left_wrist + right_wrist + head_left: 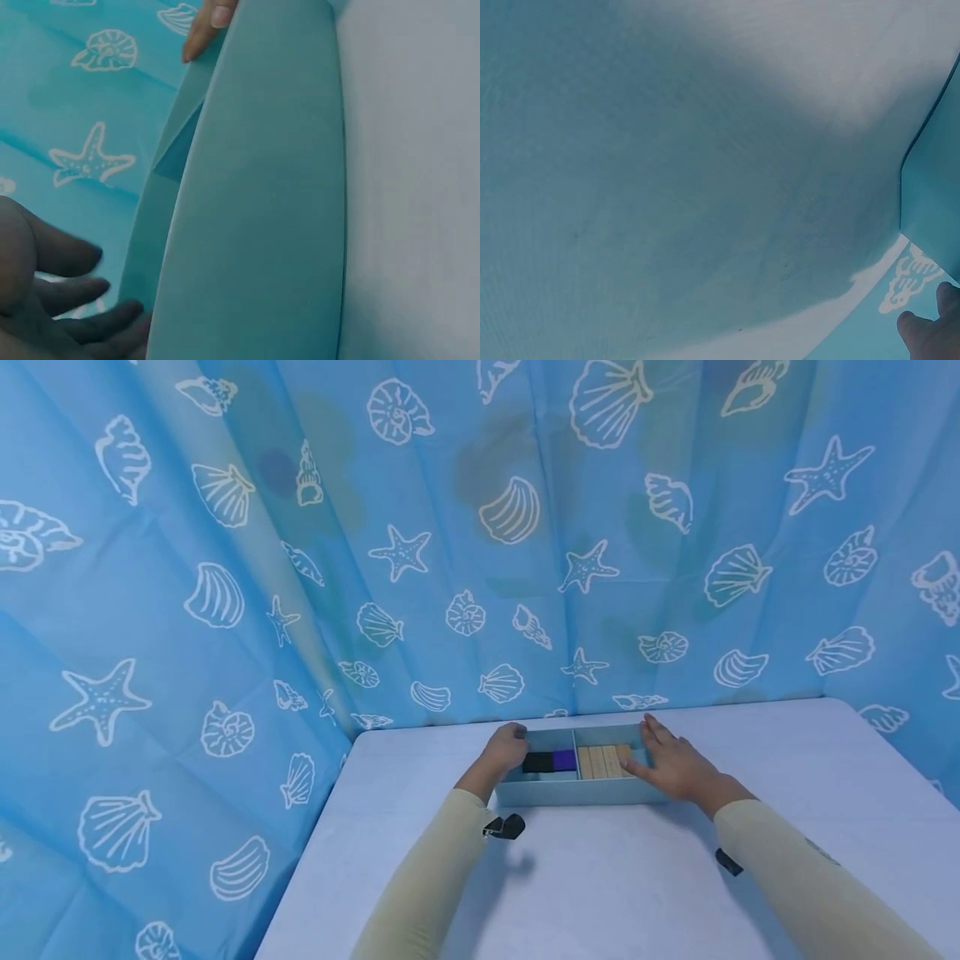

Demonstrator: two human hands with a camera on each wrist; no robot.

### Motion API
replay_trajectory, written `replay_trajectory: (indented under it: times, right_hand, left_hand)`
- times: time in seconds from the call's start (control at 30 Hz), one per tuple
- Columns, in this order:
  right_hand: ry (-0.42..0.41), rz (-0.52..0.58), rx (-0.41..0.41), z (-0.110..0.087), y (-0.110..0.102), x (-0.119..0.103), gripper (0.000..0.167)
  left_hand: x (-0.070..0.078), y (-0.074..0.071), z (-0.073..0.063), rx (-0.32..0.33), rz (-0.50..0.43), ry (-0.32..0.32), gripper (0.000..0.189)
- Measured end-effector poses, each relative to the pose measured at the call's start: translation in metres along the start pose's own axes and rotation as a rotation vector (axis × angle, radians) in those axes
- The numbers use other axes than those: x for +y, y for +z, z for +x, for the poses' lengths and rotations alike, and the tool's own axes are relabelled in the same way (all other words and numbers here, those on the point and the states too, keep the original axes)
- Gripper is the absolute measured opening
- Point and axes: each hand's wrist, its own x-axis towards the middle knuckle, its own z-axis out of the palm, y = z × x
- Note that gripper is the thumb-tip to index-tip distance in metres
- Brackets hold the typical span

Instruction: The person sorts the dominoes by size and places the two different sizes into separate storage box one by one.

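Observation:
A light blue divided box (585, 792) lies lengthwise near the back of the table. Black pieces (537, 763) and a purple piece (564, 761) lie in its left compartment. Several pale wooden blocks (600, 762) stand in a row in the right one. My left hand (504, 750) is at the box's left end; in the left wrist view its fingers (97, 322) are loosely spread by the rim. At the right end is my right hand (678, 766), fingers extended along the end wall and thumb over the rightmost block. Whether the thumb touches it, I cannot tell.
A white cloth covers the table (600, 877). Behind it and on the left hangs a blue curtain (450, 527) with white shell and starfish prints. Black straps (506, 827) with a device sit at the wrists.

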Motion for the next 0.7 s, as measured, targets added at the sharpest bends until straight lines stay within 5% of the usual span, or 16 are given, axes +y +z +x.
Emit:
replay_trajectory:
  times: [0.2,0.37,0.7]
  right_hand:
    - [-0.016,0.001,0.004,0.003,0.001,-0.003,0.099]
    - [-0.029,-0.008,0.008,0.001,-0.004,-0.009,0.099]
    - [-0.032,0.131,-0.006,-0.010,-0.013,0.002,0.101]
  left_hand:
    - [-0.009,-0.027,-0.010,0.072,0.010,0.159,0.032]
    - [-0.025,-0.047,-0.023,0.156,0.203,0.278,0.031]
    - [-0.063,-0.053,-0.055,0.240,0.527,0.309,0.060]
